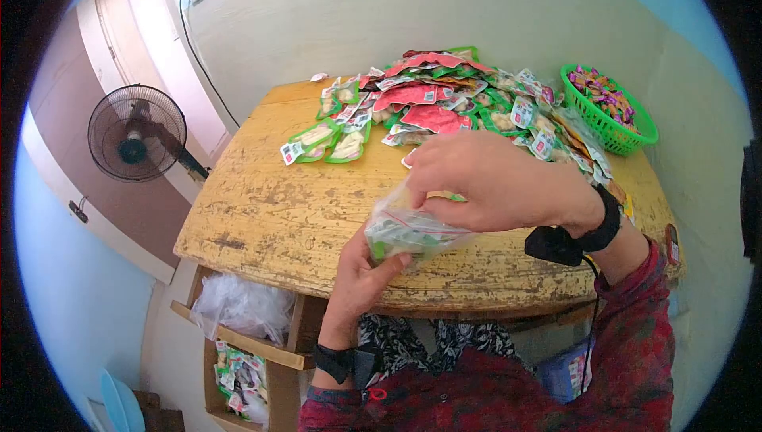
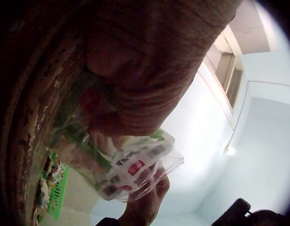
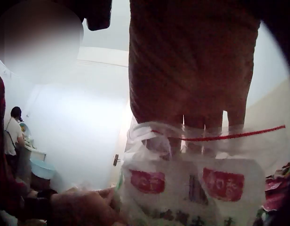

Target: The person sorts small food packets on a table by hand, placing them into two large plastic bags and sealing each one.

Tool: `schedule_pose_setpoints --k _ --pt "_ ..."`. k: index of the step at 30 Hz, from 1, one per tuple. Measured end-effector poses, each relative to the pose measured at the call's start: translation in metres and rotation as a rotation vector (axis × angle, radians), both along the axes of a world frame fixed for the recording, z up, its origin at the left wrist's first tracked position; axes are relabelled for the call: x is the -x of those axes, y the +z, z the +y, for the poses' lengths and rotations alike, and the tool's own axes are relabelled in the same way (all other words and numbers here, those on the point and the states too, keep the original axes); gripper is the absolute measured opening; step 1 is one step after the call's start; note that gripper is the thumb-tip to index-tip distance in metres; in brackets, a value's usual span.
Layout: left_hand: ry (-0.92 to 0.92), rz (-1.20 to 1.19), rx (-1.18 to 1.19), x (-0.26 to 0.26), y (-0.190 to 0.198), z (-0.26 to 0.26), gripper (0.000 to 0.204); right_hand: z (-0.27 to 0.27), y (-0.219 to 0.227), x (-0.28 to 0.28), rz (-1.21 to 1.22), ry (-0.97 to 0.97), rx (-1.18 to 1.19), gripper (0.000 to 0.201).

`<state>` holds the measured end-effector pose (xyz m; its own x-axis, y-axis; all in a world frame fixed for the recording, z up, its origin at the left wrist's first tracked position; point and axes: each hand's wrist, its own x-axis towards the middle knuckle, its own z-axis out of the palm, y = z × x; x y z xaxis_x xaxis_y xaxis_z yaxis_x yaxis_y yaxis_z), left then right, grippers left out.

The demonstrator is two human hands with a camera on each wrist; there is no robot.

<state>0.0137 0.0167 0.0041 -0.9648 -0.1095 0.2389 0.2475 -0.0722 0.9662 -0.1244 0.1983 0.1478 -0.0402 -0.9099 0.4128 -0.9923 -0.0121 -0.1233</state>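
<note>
A clear zip bag (image 1: 417, 229) with a red seal line hangs tilted over the table's front edge. Inside it are snack packets (image 3: 192, 188) with green edges and white labels marked in red. My left hand (image 1: 363, 277) grips the bag's lower left side, thumb across the front. From above, my right hand (image 1: 496, 182) holds the bag at its mouth with bent fingers. In the right wrist view its fingers (image 3: 236, 120) pass behind the red seal line, where plastic partly hides their tips.
A heap of snack packets (image 1: 432, 94) covers the back of the worn yellow table (image 1: 262, 194). A green basket (image 1: 627, 140) of wrapped sweets stands at the right. Below, an open drawer (image 1: 298, 356) holds plastic bags (image 1: 242, 305). A fan (image 1: 136, 132) stands left; another person (image 3: 13, 134) appears behind.
</note>
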Motion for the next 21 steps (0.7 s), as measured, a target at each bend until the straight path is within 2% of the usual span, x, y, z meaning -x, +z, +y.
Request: schedule_pose_setpoints --k 5,11,14,18,21 --pt "-0.004 0.019 0.054 0.0 0.001 -0.001 0.054 -0.004 0.001 0.004 0.116 -0.103 -0.013 0.015" --pt "-0.03 0.009 0.103 -0.001 0.003 -0.002 0.06 0.0 0.005 0.008 0.05 -0.048 -0.097 0.018" --pt "-0.029 0.0 0.066 -0.001 -0.001 -0.002 0.063 -0.002 0.01 -0.001 0.112 -0.018 -0.126 0.02" --pt "-0.016 0.035 0.095 0.0 -0.002 -0.003 0.066 -0.004 0.008 -0.009 0.16 0.074 -0.054 0.019" --pt "-0.011 0.017 0.111 -0.001 -0.001 -0.003 0.068 -0.008 0.004 -0.014 0.165 -0.004 -0.042 0.016"
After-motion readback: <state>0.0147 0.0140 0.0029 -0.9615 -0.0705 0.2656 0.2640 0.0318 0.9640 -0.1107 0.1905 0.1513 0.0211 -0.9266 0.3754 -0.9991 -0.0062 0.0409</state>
